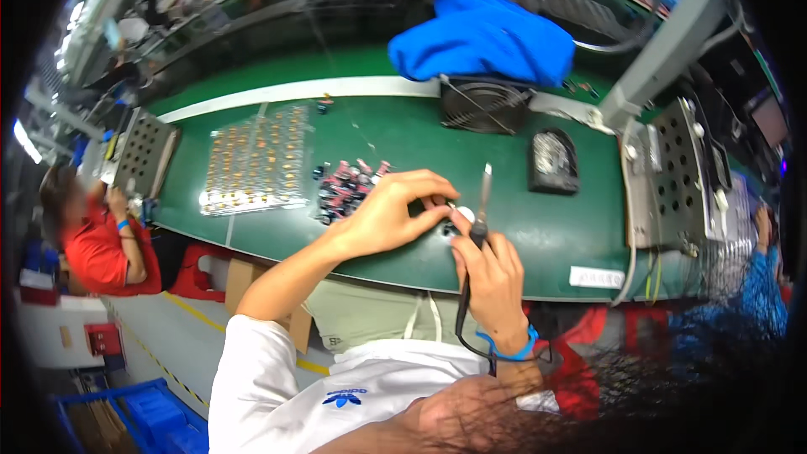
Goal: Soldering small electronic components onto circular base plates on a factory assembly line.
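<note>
My right hand (492, 282) is closed around the dark handle of a soldering iron (478, 231). The iron's metal tip points away from me, over the green bench top, and its black cable loops down past my wrist. Close beside it, my left hand (391, 214) has thumb and forefinger drawn together on a small part that the fingers mostly hide. A small round white piece (465, 214) shows between the two hands. Left of my left hand lies a pile of small black and red components (349, 189).
A clear tray with rows of small orange parts (256, 160) lies at the left. Beyond my hands stands a black fan (483, 107) under a blue cloth (483, 38). A black holder with metal wool (553, 160) sits right. Perforated metal boxes flank the bench; a person in red sits left.
</note>
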`<move>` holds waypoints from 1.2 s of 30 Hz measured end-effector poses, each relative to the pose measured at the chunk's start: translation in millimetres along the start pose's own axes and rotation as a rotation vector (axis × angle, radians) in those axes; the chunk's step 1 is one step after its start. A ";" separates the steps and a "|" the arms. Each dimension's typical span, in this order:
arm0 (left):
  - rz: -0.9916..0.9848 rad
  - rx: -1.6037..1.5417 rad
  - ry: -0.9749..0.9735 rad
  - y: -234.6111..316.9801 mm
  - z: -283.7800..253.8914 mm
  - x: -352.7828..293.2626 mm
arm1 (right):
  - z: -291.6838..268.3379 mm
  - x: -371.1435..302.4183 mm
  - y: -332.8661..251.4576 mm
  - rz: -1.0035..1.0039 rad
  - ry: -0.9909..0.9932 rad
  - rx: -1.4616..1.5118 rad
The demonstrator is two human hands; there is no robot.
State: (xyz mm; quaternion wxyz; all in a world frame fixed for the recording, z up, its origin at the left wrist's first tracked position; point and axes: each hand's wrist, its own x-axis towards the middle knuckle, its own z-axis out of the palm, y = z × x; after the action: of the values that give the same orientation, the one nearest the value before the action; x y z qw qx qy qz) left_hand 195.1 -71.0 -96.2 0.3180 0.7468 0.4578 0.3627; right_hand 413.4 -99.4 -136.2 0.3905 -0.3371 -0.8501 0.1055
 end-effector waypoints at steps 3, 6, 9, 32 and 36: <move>0.029 0.354 0.197 -14.3 -42.6 -8.7 | -0.3 -4.1 2.0 0.024 0.016 -0.070; -0.112 0.688 0.361 -55.1 -111.6 -15.4 | -2.8 -3.9 -1.4 0.040 0.023 -0.006; -0.125 0.878 0.348 -82.4 -143.4 -7.8 | -3.2 -9.4 2.6 0.026 0.109 0.101; -0.109 0.678 0.256 -14.6 -124.6 -60.5 | 1.2 -20.8 9.0 0.130 0.249 0.272; -0.212 0.768 0.450 -55.7 -187.7 -121.0 | 7.1 -34.7 13.7 0.190 0.288 0.247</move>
State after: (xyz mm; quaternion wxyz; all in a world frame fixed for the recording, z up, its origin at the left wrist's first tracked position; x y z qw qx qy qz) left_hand -24.9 -133.8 -71.2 -0.0539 0.6623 0.6906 0.2857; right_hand 431.2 -111.2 -167.7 0.5348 -0.3770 -0.7303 0.1961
